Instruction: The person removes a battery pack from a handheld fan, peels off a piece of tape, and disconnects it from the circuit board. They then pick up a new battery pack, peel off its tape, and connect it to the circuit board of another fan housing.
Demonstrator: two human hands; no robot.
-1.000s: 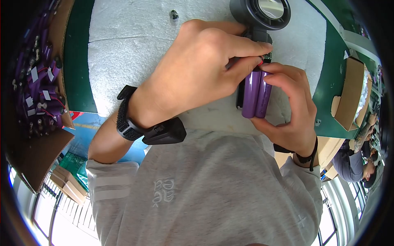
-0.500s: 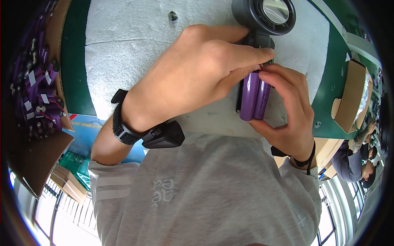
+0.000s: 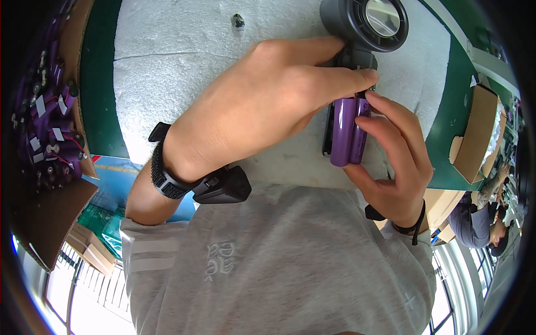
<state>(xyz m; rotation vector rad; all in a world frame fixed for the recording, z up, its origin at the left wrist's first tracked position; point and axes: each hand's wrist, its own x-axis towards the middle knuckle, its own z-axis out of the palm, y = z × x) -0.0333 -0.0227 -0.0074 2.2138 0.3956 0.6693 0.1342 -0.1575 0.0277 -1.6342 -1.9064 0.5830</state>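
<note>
A dark grey handheld fan-like device (image 3: pixel 336 25) with a round ringed head lies at the upper right of centre, its handle pointing toward me. My left hand (image 3: pixel 262 100) is closed around its neck, the thumb stretched across the handle's upper end. Two joined purple cylindrical batteries (image 3: pixel 342 137) lie lengthwise along the handle, whose black edge shows on their left. My right hand (image 3: pixel 399 162) grips the pair, with its thumb at the near end and fingers along the right side and far end. The left fingers' undersides are hidden.
White foam sheeting (image 3: pixel 167 33) covers the green table (image 3: pixel 100 123). A small dark piece (image 3: pixel 238 22) sits on the foam. At the left, a cardboard box (image 3: pixel 50 218) holds many purple batteries with wires. An open carton (image 3: pixel 474 134) stands right, near another person (image 3: pixel 469 223).
The device, batteries and both hands have shifted slightly right and down. My right fingers have moved against the batteries, and the red bit at their far end is less visible.
</note>
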